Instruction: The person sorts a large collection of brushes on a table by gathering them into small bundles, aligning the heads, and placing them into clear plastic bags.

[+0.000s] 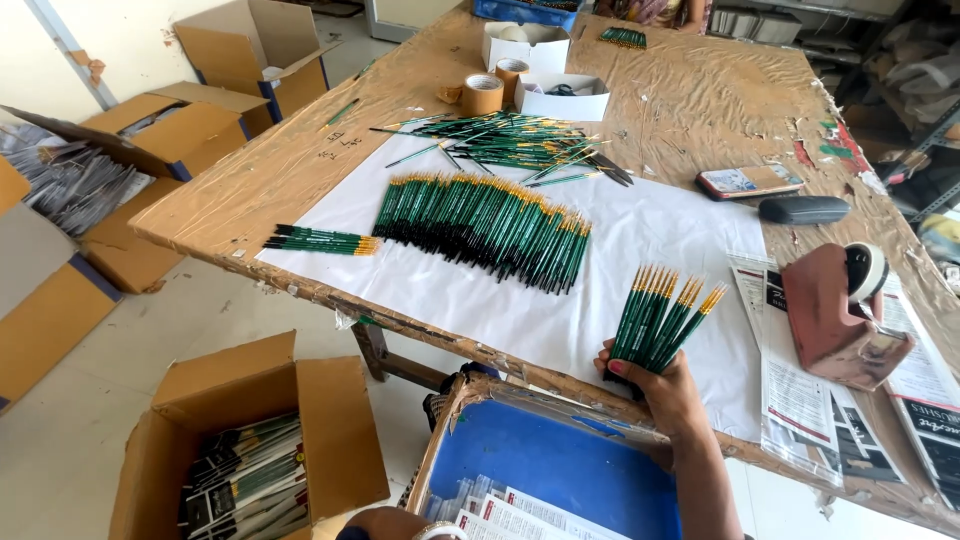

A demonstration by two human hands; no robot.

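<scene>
Paintbrushes (pixel 660 318), a green-handled bunch, sit fanned in the right hand (pixel 668 388), clasped tight over the white sheet (pixel 640 235). Beyond them lies a long brush row (pixel 485 225); rightward, the red tape dispenser (pixel 838 315). Left hand's grip: cannot tell.

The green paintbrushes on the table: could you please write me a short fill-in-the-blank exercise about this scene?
1. The right hand grips a fanned bunch of brushes with ____ handles.
2. The long row of brushes lies on a ____ sheet of paper.
3. The brown tape rolls stand beside a white ____.
4. Below the table edge sits a ____ crate.

Missing words: green; white; box; blue
</scene>
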